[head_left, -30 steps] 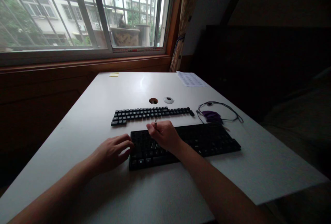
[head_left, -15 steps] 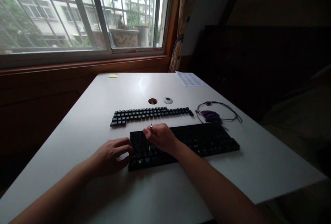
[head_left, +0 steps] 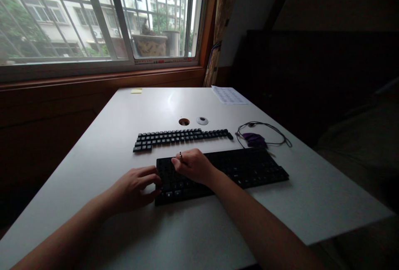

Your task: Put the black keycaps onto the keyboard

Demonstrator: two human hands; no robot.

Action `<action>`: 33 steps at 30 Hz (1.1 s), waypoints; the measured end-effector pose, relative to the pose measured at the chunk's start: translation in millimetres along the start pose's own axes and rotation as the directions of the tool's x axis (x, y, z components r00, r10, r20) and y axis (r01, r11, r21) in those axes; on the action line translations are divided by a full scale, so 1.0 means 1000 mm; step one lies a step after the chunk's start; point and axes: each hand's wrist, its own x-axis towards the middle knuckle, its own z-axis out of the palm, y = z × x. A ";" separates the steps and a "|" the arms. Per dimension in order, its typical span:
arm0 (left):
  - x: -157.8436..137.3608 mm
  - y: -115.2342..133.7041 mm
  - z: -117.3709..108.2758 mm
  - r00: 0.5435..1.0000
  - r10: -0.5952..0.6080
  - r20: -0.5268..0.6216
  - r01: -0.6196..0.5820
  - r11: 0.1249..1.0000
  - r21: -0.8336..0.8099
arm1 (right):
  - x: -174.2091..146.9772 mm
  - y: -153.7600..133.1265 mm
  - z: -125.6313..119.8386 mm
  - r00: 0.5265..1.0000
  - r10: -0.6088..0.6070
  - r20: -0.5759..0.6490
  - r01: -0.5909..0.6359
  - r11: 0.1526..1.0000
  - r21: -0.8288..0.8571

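Person at a white table (head_left: 102, 145) beside a barred window (head_left: 93, 16), seen from the head. A black keyboard (head_left: 249, 168) lies flat at the near middle of the table, its long side running left to right, with some keycaps gone from its left part. The right hand (head_left: 195, 165) is over that left part, its fingers closed around a slim tool (head_left: 180, 156) whose metallic end stands up above the fist; the lower end is hidden by the hand, so its contact with the keys cannot be told. The left hand (head_left: 137, 184) is at the keyboard's left edge, thumb and fingers apart, the fingertips apparently touching it. Just beyond the keyboard, loose keycaps (head_left: 170, 137) are set out in rows. To their right lie a looped black cable (head_left: 277, 132) and a purple cloth (head_left: 254, 139). Farther off are a round hole (head_left: 184, 122), a grey ring (head_left: 202, 120) to its right, a yellow note (head_left: 136, 90) at the far left and printed paper (head_left: 230, 95) at the far right.
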 end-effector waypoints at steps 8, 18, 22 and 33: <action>0.001 0.003 -0.002 1.000 -0.012 -0.001 0.012 1.000 -0.021 | 0.001 -0.004 0.000 1.000 -0.022 0.006 0.022 0.998 -0.052; 0.002 0.004 -0.002 1.000 -0.011 -0.007 0.011 1.000 -0.007 | 0.001 0.015 -0.003 0.984 0.169 0.050 -0.175 0.968 0.182; 0.003 0.005 -0.003 1.000 0.001 -0.011 -0.001 1.000 -0.015 | 0.002 0.021 -0.001 0.966 0.248 0.070 -0.258 0.939 0.228; 0.004 0.006 -0.004 1.000 0.012 -0.018 -0.012 1.000 -0.012 | 0.001 0.025 0.002 0.948 0.314 0.055 -0.317 0.908 0.274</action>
